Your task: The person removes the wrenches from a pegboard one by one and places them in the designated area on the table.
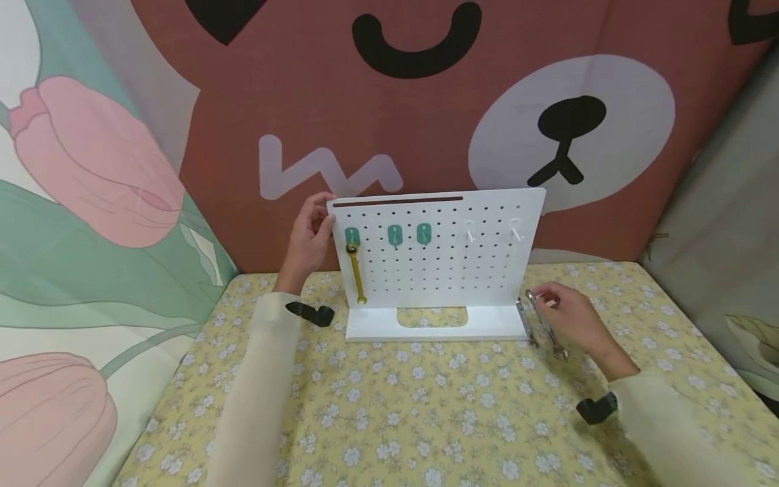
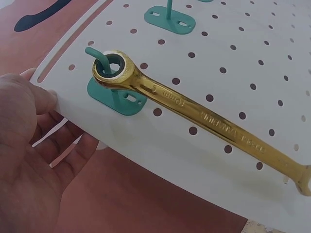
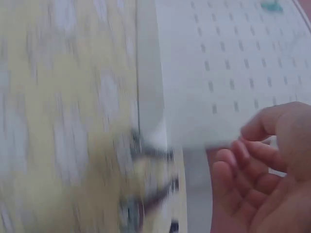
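My left hand (image 1: 309, 237) grips the upper left edge of a white pegboard (image 1: 438, 270), thumb in front and fingers behind. Beside it a gold combination wrench (image 2: 194, 116) hangs by its ring end from a green hook (image 2: 99, 58). At the board's lower right corner, silver wrenches (image 1: 526, 325) lie on the cloth. My right hand (image 1: 569, 312) is over them, fingertips near the upper end of the outer wrench (image 1: 550, 331). In the blurred right wrist view, its fingers (image 3: 228, 170) are loosely curled, with nothing visible between them.
Two more green hooks (image 1: 424, 234) and two clear or white hooks (image 1: 470, 232) are on the board. Its base (image 1: 371, 325) has a cut-out and stands on a yellow flowered tablecloth (image 1: 420, 406). A printed curtain (image 1: 426, 122) hangs close behind.
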The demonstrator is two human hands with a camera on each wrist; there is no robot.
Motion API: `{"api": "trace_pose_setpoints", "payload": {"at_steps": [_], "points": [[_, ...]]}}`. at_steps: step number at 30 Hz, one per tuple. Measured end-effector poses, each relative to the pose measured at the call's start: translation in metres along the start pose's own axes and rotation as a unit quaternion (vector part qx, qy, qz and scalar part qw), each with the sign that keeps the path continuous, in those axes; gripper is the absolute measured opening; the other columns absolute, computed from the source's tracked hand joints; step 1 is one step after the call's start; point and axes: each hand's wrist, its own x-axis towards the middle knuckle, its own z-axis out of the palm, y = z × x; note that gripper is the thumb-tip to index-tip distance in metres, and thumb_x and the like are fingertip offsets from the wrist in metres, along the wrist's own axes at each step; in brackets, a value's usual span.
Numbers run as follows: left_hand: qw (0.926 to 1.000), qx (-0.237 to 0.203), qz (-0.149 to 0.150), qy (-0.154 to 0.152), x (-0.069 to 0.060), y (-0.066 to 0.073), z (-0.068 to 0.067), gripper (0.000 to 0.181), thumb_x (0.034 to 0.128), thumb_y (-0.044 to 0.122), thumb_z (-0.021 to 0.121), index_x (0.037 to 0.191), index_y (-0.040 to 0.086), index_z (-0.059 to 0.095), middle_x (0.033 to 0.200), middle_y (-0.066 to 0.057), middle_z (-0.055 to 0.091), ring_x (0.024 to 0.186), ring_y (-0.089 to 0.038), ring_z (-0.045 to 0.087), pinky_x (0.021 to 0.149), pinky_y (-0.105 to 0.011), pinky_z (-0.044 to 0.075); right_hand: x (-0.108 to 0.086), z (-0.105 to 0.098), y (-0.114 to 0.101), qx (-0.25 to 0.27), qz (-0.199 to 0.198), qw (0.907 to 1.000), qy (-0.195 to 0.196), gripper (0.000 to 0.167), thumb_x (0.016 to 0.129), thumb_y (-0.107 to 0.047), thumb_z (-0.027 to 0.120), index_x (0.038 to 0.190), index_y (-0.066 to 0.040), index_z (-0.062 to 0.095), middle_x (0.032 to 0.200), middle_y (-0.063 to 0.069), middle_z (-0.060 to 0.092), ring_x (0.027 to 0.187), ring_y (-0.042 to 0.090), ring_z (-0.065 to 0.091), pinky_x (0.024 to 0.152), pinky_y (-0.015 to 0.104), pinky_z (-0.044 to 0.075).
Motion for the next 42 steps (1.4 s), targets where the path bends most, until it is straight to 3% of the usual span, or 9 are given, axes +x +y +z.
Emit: {"api": "trace_pose_setpoints", "payload": {"at_steps": [3,6,11,17,23,32,37,42], "points": [[1.0000,-0.001,0.002,0.001,0.003,-0.012,-0.001,0.035,0.1084,0.004,0.050,0.143,0.004,0.049,0.108,-0.022,0.057,0.087,-0.033,0.057,0.073,-0.024,0.051,0.002,0.018,-0.018,0.025,-0.031,0.9990,0.022,0.029,0.107,-0.019,0.054,0.127,-0.001,0.064,0.108,0.013,0.065,0.088,0.026,0.062,0.061,0.037,0.050],[1.0000,-0.003,0.007,0.000,0.004,-0.016,-0.002,0.034,0.1083,0.006,0.051,0.142,0.004,0.049,0.105,-0.019,0.058,0.086,-0.029,0.058,0.073,-0.025,0.052,0.005,0.036,-0.035,0.052,-0.064,0.9960,0.033,0.025,0.106,-0.016,0.056,0.124,-0.001,0.066,0.105,0.011,0.066,0.085,0.026,0.063,0.060,0.035,0.050],[1.0000,-0.005,-0.003,0.002,0.004,-0.015,-0.001,0.034,0.1083,0.004,0.050,0.143,0.003,0.050,0.106,-0.023,0.057,0.087,-0.034,0.058,0.073,-0.024,0.052,0.011,0.063,-0.059,0.075,-0.112,0.9906,0.026,0.020,0.105,-0.014,0.060,0.121,-0.006,0.069,0.103,0.006,0.067,0.086,0.024,0.065,0.063,0.036,0.052],[0.9999,0.000,-0.017,0.001,0.003,-0.015,0.001,0.036,0.1082,-0.001,0.047,0.144,0.001,0.048,0.111,-0.033,0.054,0.092,-0.045,0.056,0.074,-0.022,0.050,0.018,0.091,-0.086,0.110,-0.141,0.9838,0.015,0.018,0.104,-0.013,0.061,0.119,-0.009,0.069,0.102,0.003,0.067,0.086,0.021,0.066,0.065,0.036,0.054],[0.9999,0.004,-0.014,0.001,0.001,-0.015,0.000,0.036,0.1084,0.003,0.049,0.144,0.005,0.049,0.109,-0.029,0.055,0.089,-0.041,0.057,0.072,-0.023,0.050,0.027,0.112,-0.107,0.129,-0.171,0.9767,0.018,0.018,0.104,-0.011,0.061,0.120,-0.007,0.069,0.103,0.005,0.068,0.088,0.018,0.067,0.076,0.040,0.056],[1.0000,0.004,-0.005,0.005,0.002,-0.015,-0.001,0.033,0.1089,0.010,0.052,0.142,0.008,0.051,0.104,-0.015,0.057,0.086,-0.029,0.057,0.074,-0.027,0.053,0.042,0.136,-0.132,0.193,-0.149,0.9697,-0.003,0.033,0.107,-0.014,0.058,0.137,-0.002,0.060,0.120,0.012,0.068,0.106,0.023,0.066,0.085,0.043,0.055],[0.9999,0.003,-0.009,0.008,0.001,-0.015,-0.001,0.033,0.1087,0.009,0.051,0.142,0.006,0.051,0.104,-0.017,0.057,0.085,-0.034,0.056,0.074,-0.028,0.052,0.051,0.152,-0.144,0.223,-0.136,0.9651,-0.016,0.037,0.107,-0.016,0.057,0.142,-0.005,0.057,0.130,0.012,0.065,0.112,0.024,0.065,0.085,0.041,0.055],[0.9999,0.004,-0.012,0.008,0.001,-0.015,-0.001,0.033,0.1091,0.010,0.051,0.142,0.007,0.051,0.106,-0.020,0.056,0.086,-0.029,0.057,0.076,-0.029,0.052,0.061,0.165,-0.153,0.234,-0.140,0.9615,-0.030,0.040,0.106,-0.015,0.060,0.145,-0.006,0.056,0.133,0.012,0.064,0.114,0.025,0.064,0.089,0.041,0.054]]}}
